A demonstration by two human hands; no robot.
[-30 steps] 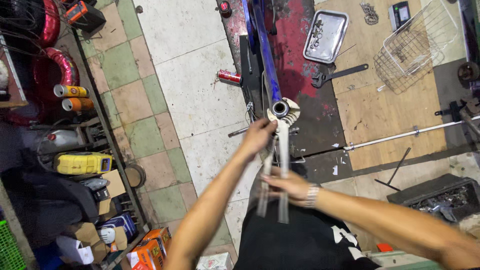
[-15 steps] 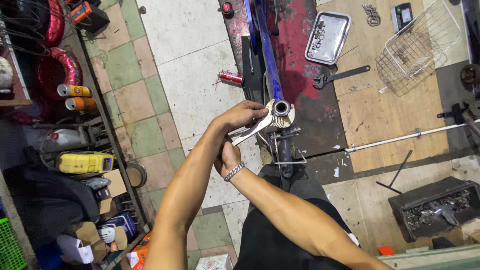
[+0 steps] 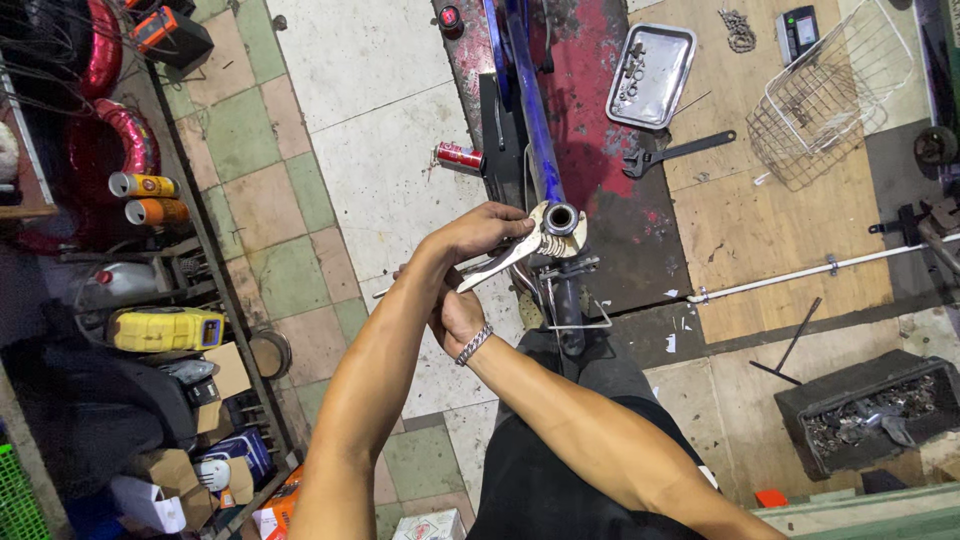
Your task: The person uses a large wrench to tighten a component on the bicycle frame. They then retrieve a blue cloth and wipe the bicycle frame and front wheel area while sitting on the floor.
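Looking down from above, we see a dark shelf (image 3: 215,290) along the left edge of the floor, with two spray cans (image 3: 140,197) lying on it and a yellow tool (image 3: 165,329) just below them. Next comes the tiled floor (image 3: 260,200), with squares of green, tan and white. Our left hand (image 3: 478,232) is closed over the handles of the silver pliers (image 3: 505,262), holding them tight. Our right hand (image 3: 455,318) sits just under the left wrist, with its fingers curled and a silver bracelet (image 3: 474,345) on its wrist; we cannot tell if it holds a handle or only our other arm. The jaws of the pliers bite on the round metal tube end (image 3: 561,218), which is the bottom of the blue bike frame (image 3: 530,120). That frame runs from the top edge of the dark mat (image 3: 640,240) down to the middle of it. A red can (image 3: 459,156) lies on the floor just left of the frame. Further right, a shiny metal tray (image 3: 652,75) with small parts rests on the red patch near the top. A black wrench (image 3: 680,153) lies just under the tray on the wooden board (image 3: 770,220). A white wire basket (image 3: 830,95) sits near the top right corner. A dark box of metal bits (image 3: 868,410) sits near the bottom right corner.
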